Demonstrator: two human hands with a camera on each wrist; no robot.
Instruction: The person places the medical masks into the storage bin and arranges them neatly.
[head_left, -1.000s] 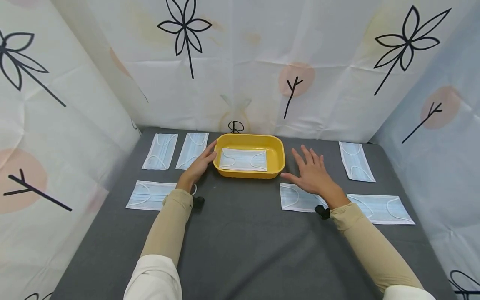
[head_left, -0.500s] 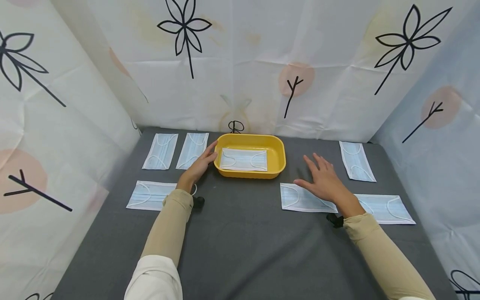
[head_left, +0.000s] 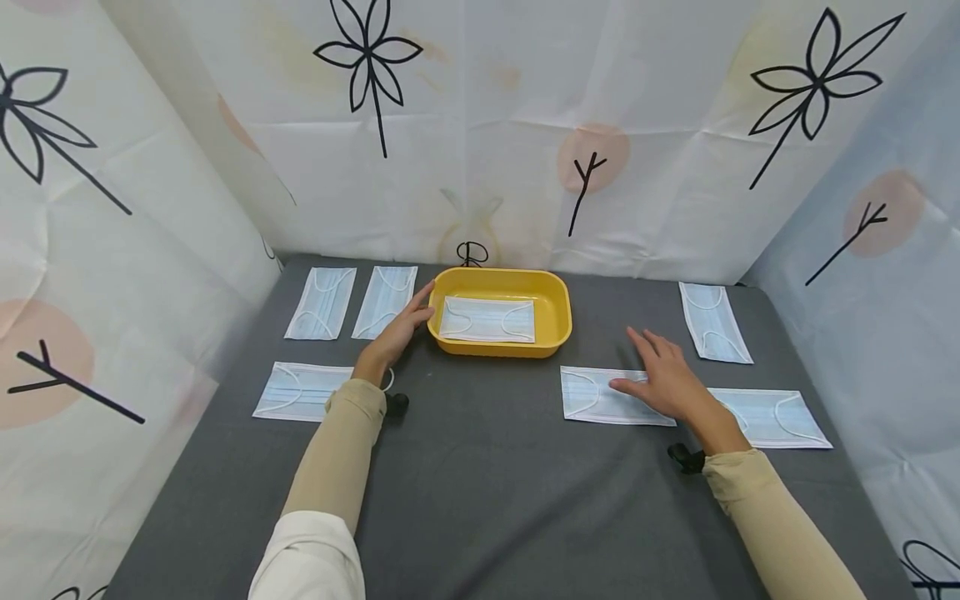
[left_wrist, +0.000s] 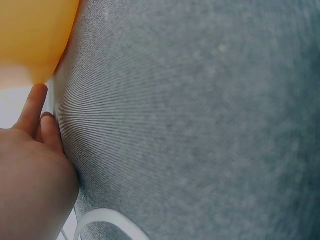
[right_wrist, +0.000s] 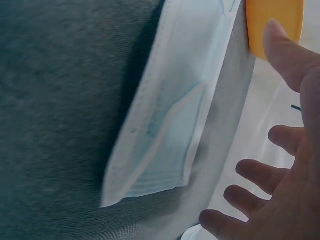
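Yellow tray (head_left: pixel 495 351) at its straight fingers, the left hand (head_left: pixel 393 335) grips nothing; the right hand (head_left: pixel 666 379) hovers spread and empty over a near-right mask (head_left: pixel 600 401), likely light, floppy, best pinched at an edge. Another mask (head_left: pixel 487 320) lies inside the tray, far centre.

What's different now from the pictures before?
The right hand moved right and back toward the person, away from the yellow tray. Nothing was picked up or let go. The left hand stayed at the tray's left end, and the mask inside it and the other masks stayed put.
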